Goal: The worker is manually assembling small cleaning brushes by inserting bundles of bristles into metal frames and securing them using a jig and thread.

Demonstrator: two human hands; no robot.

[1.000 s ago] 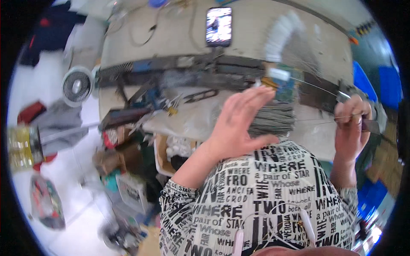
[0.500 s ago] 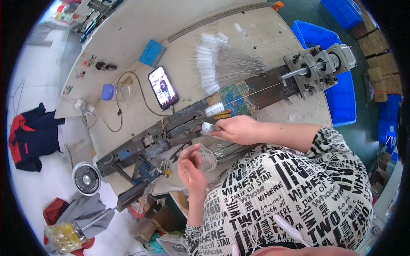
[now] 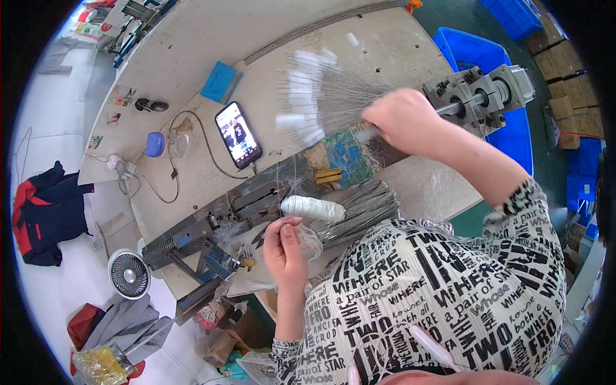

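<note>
My left hand (image 3: 286,249) is closed, thumb and fingertips together just below the white fibre bundle (image 3: 313,208); what they pinch, if anything, is hidden. The bundle lies over a sheaf of grey wires (image 3: 369,208). My right hand (image 3: 405,120) is a fist beside the spindle of the metal winding machine (image 3: 478,101). A blurred whitish piece (image 3: 367,133) pokes out from under its fingers; its kind cannot be told. Behind, white-bristled wire brushes (image 3: 301,86) fan out on the bench, with a single brush (image 3: 290,120) jutting left.
The machine's long steel bed (image 3: 247,204) crosses the bench. A lit phone (image 3: 239,135) on a cable lies behind it, near a blue box (image 3: 219,82). Blue crates (image 3: 471,48) stand past the bench's right edge. A white fan (image 3: 129,274) is at the left.
My right hand has left the white bundle and moved up and right to the spindle. The white brush stretched on its wire above the bed is gone. My left fingers have drawn together.
</note>
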